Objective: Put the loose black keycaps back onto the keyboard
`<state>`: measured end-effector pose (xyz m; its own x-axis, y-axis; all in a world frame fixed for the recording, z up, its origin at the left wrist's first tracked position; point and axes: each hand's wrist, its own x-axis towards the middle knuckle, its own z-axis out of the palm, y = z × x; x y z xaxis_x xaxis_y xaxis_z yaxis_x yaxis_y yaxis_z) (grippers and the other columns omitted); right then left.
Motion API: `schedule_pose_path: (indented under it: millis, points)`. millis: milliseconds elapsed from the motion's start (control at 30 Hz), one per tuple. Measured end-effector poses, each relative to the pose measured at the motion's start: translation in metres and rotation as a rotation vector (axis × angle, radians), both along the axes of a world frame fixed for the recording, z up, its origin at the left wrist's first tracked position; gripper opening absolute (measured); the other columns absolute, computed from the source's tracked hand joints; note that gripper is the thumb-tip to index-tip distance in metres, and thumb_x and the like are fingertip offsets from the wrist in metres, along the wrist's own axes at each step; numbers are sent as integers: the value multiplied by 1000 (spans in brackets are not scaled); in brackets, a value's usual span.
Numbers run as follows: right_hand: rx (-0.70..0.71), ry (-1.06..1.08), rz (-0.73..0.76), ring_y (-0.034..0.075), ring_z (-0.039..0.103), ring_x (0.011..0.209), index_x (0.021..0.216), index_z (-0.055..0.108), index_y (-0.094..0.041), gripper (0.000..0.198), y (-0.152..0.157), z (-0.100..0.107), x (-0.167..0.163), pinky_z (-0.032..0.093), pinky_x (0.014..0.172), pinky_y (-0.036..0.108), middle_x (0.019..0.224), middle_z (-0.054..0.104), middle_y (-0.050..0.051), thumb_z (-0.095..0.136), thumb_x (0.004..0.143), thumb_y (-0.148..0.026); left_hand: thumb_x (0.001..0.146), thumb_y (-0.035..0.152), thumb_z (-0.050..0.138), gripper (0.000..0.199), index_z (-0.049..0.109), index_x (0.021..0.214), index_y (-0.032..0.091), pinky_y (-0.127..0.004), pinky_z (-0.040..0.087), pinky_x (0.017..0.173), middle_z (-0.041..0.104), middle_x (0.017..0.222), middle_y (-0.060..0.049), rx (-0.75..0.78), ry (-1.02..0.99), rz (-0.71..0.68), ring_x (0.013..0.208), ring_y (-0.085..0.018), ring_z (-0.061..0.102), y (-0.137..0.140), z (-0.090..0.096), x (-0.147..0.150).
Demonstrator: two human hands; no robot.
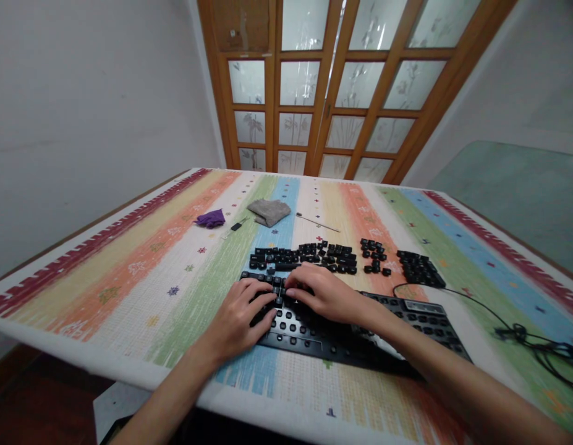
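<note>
My right grip [319,293] and forearm cover the middle of the keyboard [296,329], and whatever lies beneath them is lost to me. The fingertips of that grip curl in over the left-hand keys; I cannot tell whether they pinch anything. A whitish patch below my forearm is hard to make out, and the black cable [478,307] is cut off by the frame out towards three o'clock.

The keyboard lies flat on the table [123,337] at its near side, its long axis running nine to three, the right end dipping slightly towards four. Its back edge faces twelve.

From its centre, my left grip [242,314] rests at nine, spread, with a gap between thumb and forefinger over the end keys. Loose keycaps [309,250] lie around eleven, just beyond the back edge; a block of number keys [420,269] sits between one and two.
</note>
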<state>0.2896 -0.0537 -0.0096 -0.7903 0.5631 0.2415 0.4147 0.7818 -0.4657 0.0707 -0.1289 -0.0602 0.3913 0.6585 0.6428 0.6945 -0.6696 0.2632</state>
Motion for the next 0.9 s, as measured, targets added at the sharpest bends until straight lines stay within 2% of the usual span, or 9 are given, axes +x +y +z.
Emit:
schedule_pose_path:
  millis: [200,367,467,567,700,900]
  points:
    - [-103,93,-26,14,58,74,90,66,-17,2,-24,-2,-1,44,71,26,82,66,2,64,92,-17,92,22,66,20,64,111,19,-43,51,92,67,109,-9,35,-19,-29,104,-24,58,-1,2,5]
    - [-181,124,-47,13,57,70,89,67,-16,5,-28,-4,-2,43,68,25,76,64,0,63,92,-19,92,23,65,16,65,108,19,-40,51,90,68,106,-8,113,-14,-39,101,-23,59,-4,7,10]
    - [-220,129,-49,14,58,69,90,68,-16,7,-28,-3,2,44,67,25,78,65,1,65,91,-22,92,20,64,14,65,106,18,-40,51,89,67,105,-8,110,-27,-38,100,-23,59,-5,8,15]
    - [-164,119,-45,16,60,75,97,68,-16,11,-29,-4,7,46,72,28,85,68,3,69,86,-20,90,17,64,16,66,106,17,-41,51,90,67,108,-9,84,-31,-24,103,-24,58,-5,7,18]
    - [-2,93,-32,20,60,91,100,66,-15,14,-27,-12,12,48,82,33,96,67,7,67,86,-17,90,17,64,19,66,109,17,-43,51,93,66,111,-10,64,-22,-11,106,-25,57,-3,5,20]
    - [151,34,-62,21,57,91,99,66,-15,11,-25,-23,9,48,78,34,96,63,8,63,91,-21,91,16,63,19,65,110,17,-45,49,95,64,115,-10,27,4,13,109,-26,54,0,1,19]
